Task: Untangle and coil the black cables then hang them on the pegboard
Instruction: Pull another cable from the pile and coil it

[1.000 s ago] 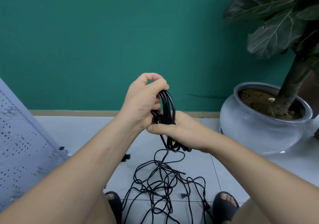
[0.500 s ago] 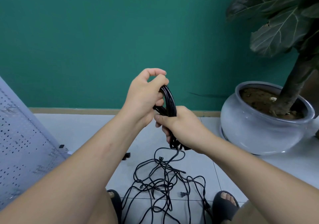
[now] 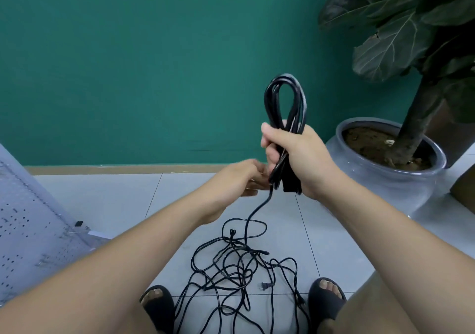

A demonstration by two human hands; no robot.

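Coil (image 3: 284, 102) of black cable upright in right hand (image 3: 295, 153), fingers curled round its middle. Trails one strand (image 3: 257, 211) down to tangled cables (image 3: 239, 264) on floor tiles (image 3: 102, 200). Left hand (image 3: 236, 182) blurred just beside that strand; cannot tell whether pinching. Pegboard (image 3: 28, 218) leaning at left.

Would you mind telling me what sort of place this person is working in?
Likely an indoor room, perhaps a workshop or office corner: a tiled floor along a painted wall, a large potted plant, and a leaning pegboard.
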